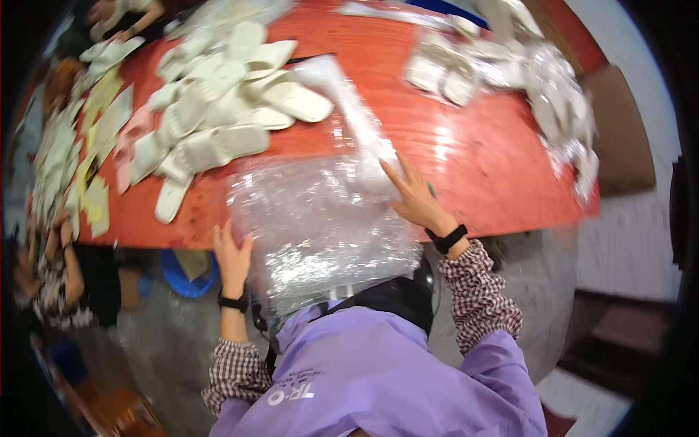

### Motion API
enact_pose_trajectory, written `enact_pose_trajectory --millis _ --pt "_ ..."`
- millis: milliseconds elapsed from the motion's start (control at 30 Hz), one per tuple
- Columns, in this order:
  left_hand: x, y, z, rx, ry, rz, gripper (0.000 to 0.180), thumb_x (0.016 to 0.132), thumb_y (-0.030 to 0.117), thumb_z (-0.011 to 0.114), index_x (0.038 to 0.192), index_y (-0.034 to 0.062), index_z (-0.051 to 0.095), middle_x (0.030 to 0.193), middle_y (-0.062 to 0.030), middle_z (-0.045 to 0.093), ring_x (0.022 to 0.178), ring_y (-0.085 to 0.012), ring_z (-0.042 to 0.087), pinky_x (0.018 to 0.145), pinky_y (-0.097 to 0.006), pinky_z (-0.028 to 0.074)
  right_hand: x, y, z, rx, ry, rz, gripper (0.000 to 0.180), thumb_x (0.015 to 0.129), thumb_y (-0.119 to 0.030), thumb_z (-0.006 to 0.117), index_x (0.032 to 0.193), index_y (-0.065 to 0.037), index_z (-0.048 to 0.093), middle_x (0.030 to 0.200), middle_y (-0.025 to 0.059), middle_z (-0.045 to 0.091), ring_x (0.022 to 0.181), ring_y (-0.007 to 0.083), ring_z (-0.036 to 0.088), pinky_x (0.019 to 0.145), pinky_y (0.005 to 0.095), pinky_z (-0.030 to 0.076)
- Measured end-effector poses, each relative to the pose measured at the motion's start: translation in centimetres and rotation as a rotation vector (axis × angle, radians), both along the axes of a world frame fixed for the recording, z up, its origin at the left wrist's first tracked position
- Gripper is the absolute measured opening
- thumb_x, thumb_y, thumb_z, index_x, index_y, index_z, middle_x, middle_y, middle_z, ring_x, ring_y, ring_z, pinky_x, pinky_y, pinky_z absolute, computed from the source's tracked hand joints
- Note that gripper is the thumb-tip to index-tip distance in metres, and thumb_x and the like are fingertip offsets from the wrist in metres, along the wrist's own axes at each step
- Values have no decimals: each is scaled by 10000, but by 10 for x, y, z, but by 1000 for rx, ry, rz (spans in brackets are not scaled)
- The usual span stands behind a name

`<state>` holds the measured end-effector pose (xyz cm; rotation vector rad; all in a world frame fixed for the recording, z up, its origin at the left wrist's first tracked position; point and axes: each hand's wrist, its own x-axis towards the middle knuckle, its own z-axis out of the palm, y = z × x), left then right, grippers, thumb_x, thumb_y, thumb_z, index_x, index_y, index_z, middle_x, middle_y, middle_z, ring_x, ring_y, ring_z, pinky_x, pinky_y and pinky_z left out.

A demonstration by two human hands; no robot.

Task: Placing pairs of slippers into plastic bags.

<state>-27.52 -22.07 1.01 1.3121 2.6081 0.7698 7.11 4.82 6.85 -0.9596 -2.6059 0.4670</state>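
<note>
Plastic sheeting, clear and crinkled, occupies the centre of the view and serves as the hub for the clock directions below. It lies across the near edge of a red table, its lower part extending past that edge toward the person's purple garment, between 5 and 6 o'clock. Left hand, at 8 o'clock: partly open, a gap between thumb and fingers, beside the left edge of the sheeting, with nothing seen in its grasp. Right hand, between 2 and 3 o'clock: fingers spread wide, tips at the right margin of the sheeting, gripping nothing visible; whether they press on it cannot be told. Each wrist bears a black band, with a checked sleeve below. At 12 o'clock, a long, glossy plastic strip runs up the table from the sheeting. Between 10 and 11 o'clock, a pile of cream slippers lies unwrapped and overlapping; at 1 o'clock, a wrapped pair lies flat; at 2 o'clock, further wrapped slippers reach the table's right side. Toward 8 o'clock, beyond the left hand, a blue basin stands below the table edge
</note>
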Motion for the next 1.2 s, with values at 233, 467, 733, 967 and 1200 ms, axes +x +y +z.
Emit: enact_pose_trajectory --millis 233,467,733,967,1200 --pt "-24 -37 -25 308 -275 240 277 1000 224 546 1111 -30 540 1019 -61 561 906 -163 540 798 -302 455 154 -34 11 -410 257 -525 358 891 -110 597 1242 -40 597 1154 214 626 1018 354 623 858 386 500" --pt "-90 -156 -135 86 -801 294 358 970 314 498 1202 42 523 1141 -79 566 1054 -238 512 947 -367 398 223 -142 -147 -776 -132 -650 421 963 -420 528 1111 -50 661 1116 171 658 1027 343 616 897 421 486" --pt "-70 -79 -136 -109 -1277 240 630 905 541 529 1401 165 432 1492 -140 370 1420 -357 223 1096 -640 180 184 -170 -146 -1083 -149 -841 1054 802 -744 549 1502 -22 232 1381 383 403 1332 446 404 1095 455 353" --pt "-90 -50 -133 -170 -1215 135 593 899 488 543 1368 138 454 1452 -158 403 1370 -357 276 1078 -603 217 184 -166 -151 -1275 -167 -1001 1168 676 -779 665 1327 148 381 1293 354 517 1227 424 522 1005 423 432" --pt "-93 1 -142 -71 -1169 100 556 893 436 557 1335 110 475 1411 -176 437 1320 -356 330 1060 -567 254 170 -169 -149 -1196 -86 -1007 1048 705 -710 707 1301 115 458 1234 303 579 1173 373 571 981 421 453"
